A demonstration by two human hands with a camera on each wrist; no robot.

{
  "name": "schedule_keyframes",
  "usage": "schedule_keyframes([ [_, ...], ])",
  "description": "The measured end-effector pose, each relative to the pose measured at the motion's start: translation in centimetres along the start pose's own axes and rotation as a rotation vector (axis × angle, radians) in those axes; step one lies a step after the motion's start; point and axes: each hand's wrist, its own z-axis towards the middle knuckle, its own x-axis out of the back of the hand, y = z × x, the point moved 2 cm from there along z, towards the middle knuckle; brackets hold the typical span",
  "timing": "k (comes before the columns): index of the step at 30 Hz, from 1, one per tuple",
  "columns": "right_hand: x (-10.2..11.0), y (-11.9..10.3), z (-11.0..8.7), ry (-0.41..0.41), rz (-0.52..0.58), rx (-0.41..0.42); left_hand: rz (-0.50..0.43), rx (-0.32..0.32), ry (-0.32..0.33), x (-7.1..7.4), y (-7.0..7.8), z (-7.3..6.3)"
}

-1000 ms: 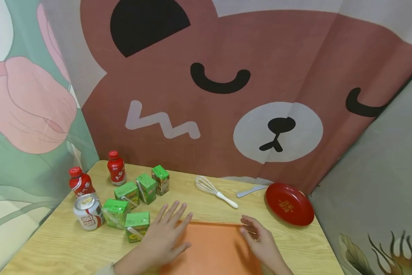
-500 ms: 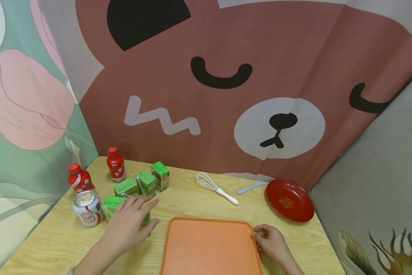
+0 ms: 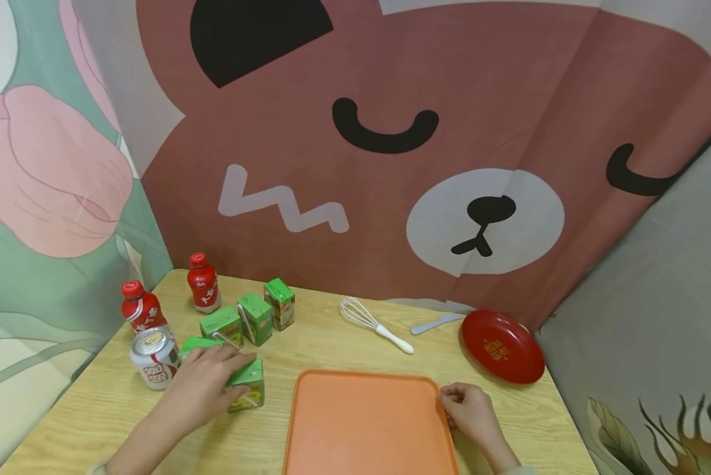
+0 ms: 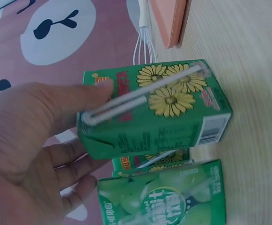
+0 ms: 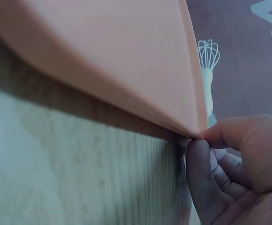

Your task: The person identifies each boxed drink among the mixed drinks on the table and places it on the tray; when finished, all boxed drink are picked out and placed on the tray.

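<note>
My left hand [image 3: 200,384] reaches over the front green drink carton [image 3: 251,389] on the left of the table. In the left wrist view the thumb lies on the face of this carton [image 4: 173,126], beside its white straw and yellow flower print, with the other fingers behind it. My right hand [image 3: 471,410] is at the right edge of an orange tray [image 3: 370,422]. Up close in the right wrist view, thumb and forefinger pinch the rim at the tray's [image 5: 126,51] corner. A second green carton [image 4: 173,197] with a fruit print stands right beside the gripped one.
Behind the left hand stand several more green cartons [image 3: 256,320], a white can [image 3: 155,359] and two red bottles [image 3: 204,285]. Farther back lie a white whisk [image 3: 376,324], a pale knife [image 3: 435,324] and a red plate [image 3: 502,346]. A bear-print curtain [image 3: 284,264] borders the table's back.
My left hand has moved left from over the tray to the front carton and now grips it. The right hand has come down to the tray's right edge and pinches the rim.
</note>
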Motion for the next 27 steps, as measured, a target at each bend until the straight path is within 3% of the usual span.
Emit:
schedule_keyframes([
  [6,0.1,0.5,0.5,0.010,0.000,-0.004,-0.129,0.007,0.033,-0.8,0.5,0.4],
  [14,0.0,0.7,0.5,0.011,0.026,-0.014,-0.206,0.020,-0.007,-1.5,0.9,1.2],
  [17,0.0,0.7,0.4,0.012,0.020,-0.021,-0.215,0.000,0.004,-1.5,0.9,1.3],
  [24,0.1,0.8,0.3,0.000,0.017,-0.019,-0.228,-0.093,0.110,-1.7,1.1,1.3],
  [27,0.0,0.8,0.4,-0.008,0.009,-0.017,-0.234,-0.112,0.126,-1.8,1.3,1.4],
])
